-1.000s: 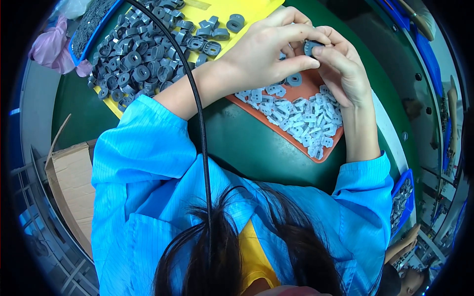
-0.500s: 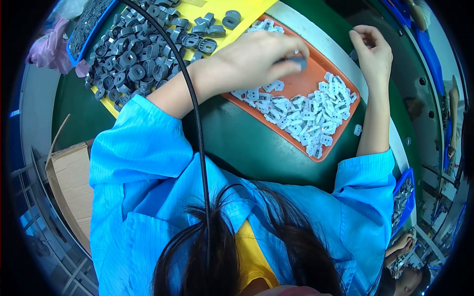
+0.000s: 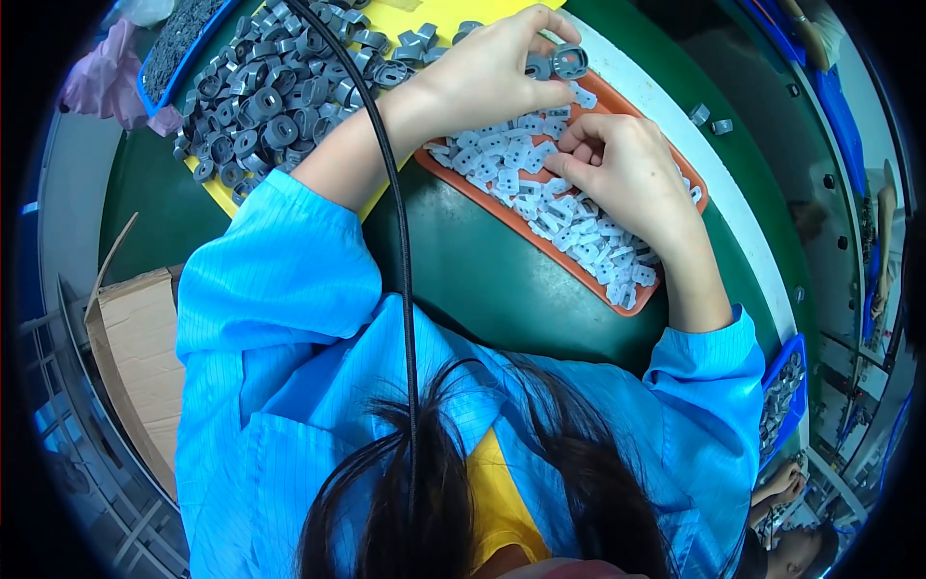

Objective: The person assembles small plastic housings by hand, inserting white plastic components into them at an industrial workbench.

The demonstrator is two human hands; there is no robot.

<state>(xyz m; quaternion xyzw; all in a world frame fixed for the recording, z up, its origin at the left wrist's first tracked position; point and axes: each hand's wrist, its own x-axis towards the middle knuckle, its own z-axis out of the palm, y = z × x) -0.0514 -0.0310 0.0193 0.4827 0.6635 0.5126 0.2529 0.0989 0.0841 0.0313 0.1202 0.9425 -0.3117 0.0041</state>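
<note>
My left hand (image 3: pixel 503 72) is over the far end of an orange tray (image 3: pixel 529 229), its fingers closed round grey plastic parts. One round grey part (image 3: pixel 569 61) shows at the fingertips, and another (image 3: pixel 537 66) sits deeper in the grip. Lower down, my right hand (image 3: pixel 632 169) hangs over the tray with fingers curled. Its thumb and fingertips meet a small white plastic piece (image 3: pixel 537 157) with holes, at the edge of the pile. Many similar white pieces (image 3: pixel 579 236) fill the tray; my right hand covers some.
Grey parts (image 3: pixel 280 116) lie heaped on a yellow sheet (image 3: pixel 386 21) at left. Two small pieces (image 3: pixel 711 120) rest beyond the white strip (image 3: pixel 748 227). Blue bins (image 3: pixel 159 96) (image 3: pixel 796 386), a cardboard box (image 3: pixel 140 357) and a black cable (image 3: pixel 397 232) surround me. Another person's hand (image 3: pixel 786 482) shows lower right.
My right hand has come from beyond the white strip to the white pieces, leaving two small pieces visible there. My left hand has shifted up and left, its grey parts now showing more clearly.
</note>
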